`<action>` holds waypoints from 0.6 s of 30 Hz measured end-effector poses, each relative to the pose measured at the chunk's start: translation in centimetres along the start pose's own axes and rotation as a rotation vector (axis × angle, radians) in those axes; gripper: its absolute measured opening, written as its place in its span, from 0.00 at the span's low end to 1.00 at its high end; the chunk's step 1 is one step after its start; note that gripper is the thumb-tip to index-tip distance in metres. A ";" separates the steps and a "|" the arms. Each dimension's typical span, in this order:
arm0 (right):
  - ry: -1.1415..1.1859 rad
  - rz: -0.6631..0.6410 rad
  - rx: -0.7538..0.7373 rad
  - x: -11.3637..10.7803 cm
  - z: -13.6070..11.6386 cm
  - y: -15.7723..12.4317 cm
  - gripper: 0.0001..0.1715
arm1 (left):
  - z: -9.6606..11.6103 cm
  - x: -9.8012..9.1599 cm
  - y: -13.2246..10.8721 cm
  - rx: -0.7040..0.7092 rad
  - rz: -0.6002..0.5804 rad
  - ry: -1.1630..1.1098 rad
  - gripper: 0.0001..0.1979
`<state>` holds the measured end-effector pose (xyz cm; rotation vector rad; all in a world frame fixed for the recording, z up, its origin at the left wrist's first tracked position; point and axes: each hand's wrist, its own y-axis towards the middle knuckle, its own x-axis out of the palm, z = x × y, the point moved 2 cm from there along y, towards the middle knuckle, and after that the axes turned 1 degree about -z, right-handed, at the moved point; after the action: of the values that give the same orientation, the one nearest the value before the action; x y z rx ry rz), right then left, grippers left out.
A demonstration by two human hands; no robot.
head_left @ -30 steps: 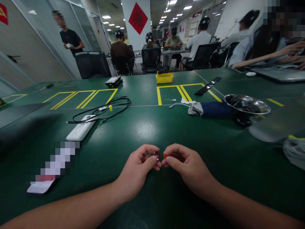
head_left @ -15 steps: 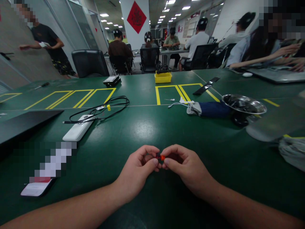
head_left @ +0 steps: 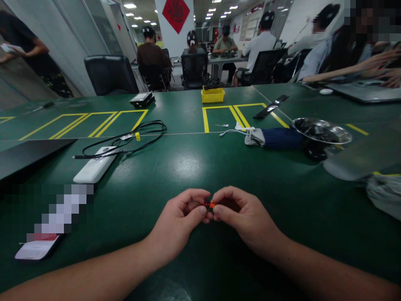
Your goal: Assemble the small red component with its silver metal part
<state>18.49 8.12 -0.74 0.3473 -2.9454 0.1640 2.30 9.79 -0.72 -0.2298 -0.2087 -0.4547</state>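
Evidently close finger work, seen from the head view. Landmark: the yellow bin [head_left: 213,96] on the green table [head_left: 269,179]. Both hands sit well to the near side of the yellow bin, roughly in line with it. Left hand [head_left: 181,213] pinches a small dark red piece [head_left: 206,204] between thumb and fingers; right hand [head_left: 242,211] pinches a small orange piece [head_left: 213,205] the same way. Fingertips of the two hands nearly meet. Pieces lie end to end between them, seemingly touching; whether joined, cannot tell.

Step in hand, as I judge it: lining up one piece against the other. Next move probably calls for a steady left pinch and fine adjustment from the right; pieces this small could slip.

Writing: little legible. Red diamond sign [head_left: 176,14], beyond the yellow bin and to its left, bears a dark character, not securely read. Black cable [head_left: 123,151], near-left of the bin, carries a white tag [head_left: 126,137] and a yellow tag [head_left: 138,136], print too small. White slab [head_left: 92,170], partly under the cable: no brand made out. Drive-like box [head_left: 142,99], left of the bin: pale label, unreadable.
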 end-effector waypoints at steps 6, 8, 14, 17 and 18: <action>0.002 0.003 -0.009 0.2 0.0 0.0 0.07 | 0.1 0.0 -0.1 0.005 0.009 0.025 0.12; 0.006 0.003 -0.008 0.2 0.0 0.0 0.07 | 0.0 -0.1 -0.1 0.008 0.008 0.016 0.12; 0.004 0.003 -0.001 -0.2 0.6 0.3 0.06 | -0.5 -0.7 0.0 0.003 0.009 -0.021 0.13; 0.026 -0.002 0.001 -0.5 0.9 0.4 0.05 | -0.6 -0.8 0.1 -0.017 -0.001 -0.037 0.13; 0.031 0.002 -0.005 -0.6 0.9 0.4 0.06 | -0.5 -0.8 0.2 -0.025 -0.003 -0.041 0.13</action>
<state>18.77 8.53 -1.79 0.3386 -2.9155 0.1603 1.78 10.11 -1.46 -0.2636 -0.2435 -0.4562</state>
